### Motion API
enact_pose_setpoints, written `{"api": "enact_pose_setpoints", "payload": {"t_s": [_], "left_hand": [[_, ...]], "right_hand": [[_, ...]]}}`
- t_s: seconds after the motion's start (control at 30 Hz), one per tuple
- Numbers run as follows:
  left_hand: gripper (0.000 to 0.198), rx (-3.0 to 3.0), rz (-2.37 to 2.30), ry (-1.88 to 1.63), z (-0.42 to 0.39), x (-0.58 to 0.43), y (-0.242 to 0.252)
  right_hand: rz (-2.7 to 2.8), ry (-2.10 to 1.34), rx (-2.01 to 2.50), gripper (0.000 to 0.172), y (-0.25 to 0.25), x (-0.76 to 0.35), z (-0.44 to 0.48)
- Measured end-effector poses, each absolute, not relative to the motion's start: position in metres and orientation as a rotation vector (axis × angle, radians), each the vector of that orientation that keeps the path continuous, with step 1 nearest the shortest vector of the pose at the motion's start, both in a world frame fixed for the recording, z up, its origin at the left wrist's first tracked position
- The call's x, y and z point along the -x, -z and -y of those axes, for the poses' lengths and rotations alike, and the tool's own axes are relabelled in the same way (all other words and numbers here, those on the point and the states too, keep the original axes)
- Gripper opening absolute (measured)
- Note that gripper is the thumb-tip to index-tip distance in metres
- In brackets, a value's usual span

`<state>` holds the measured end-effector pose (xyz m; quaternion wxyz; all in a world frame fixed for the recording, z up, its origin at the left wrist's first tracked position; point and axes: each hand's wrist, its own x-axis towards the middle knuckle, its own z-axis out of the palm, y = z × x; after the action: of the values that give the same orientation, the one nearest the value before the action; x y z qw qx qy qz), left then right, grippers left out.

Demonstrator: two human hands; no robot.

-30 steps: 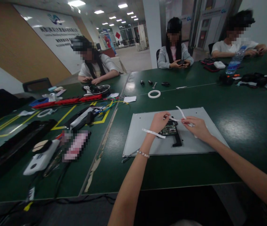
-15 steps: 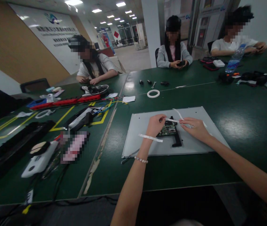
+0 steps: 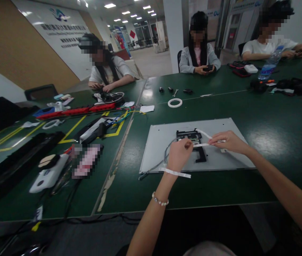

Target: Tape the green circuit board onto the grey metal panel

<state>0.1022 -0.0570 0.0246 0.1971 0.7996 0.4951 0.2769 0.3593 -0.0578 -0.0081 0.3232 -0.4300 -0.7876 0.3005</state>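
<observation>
A short strip of white tape [image 3: 201, 145] stretches between my two hands, above a pale flat panel [image 3: 156, 142]. My left hand [image 3: 181, 153] pinches its left end, and my right hand [image 3: 228, 141] grips the right end with thumb and fingers. Another length of the tape curls up and left from the right hand. Beneath them on the panel sits a black bracket [image 3: 201, 155] around a circuit board, which my left hand partly covers. A separate white strip [image 3: 177, 173] lies across my left wrist. A grey cable [image 3: 153, 168] runs over the panel's left side.
A white tape roll [image 3: 174, 103], a small wrench [image 3: 176, 92] and small black parts lie beyond the panel. Leftward are a long black housing [image 3: 20, 163], a white device [image 3: 47, 174] and red bars [image 3: 77, 111]. Several people sit across the table; a bottle [image 3: 270, 64] stands at right.
Both hands have come nearer to me over the panel, still holding the tape strip. More of the bracket's far side and of the grey cable now shows. The view has shifted slightly.
</observation>
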Motion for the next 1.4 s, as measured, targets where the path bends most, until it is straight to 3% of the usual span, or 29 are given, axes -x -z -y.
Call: {"api": "enact_pose_setpoints", "payload": {"t_s": [0.47,1.4], "left_hand": [[0.012,-2.491,-1.461,-0.404,0.08,-0.122,-0.005],[0.021,-2.575,-1.529,-0.443,0.088,-0.127,-0.007]], "right_hand": [[2.34,-0.8,1.129,0.022,0.006,-0.37,0.059],[2.436,-0.688,1.15,0.02,0.013,-0.357,0.059]]}}
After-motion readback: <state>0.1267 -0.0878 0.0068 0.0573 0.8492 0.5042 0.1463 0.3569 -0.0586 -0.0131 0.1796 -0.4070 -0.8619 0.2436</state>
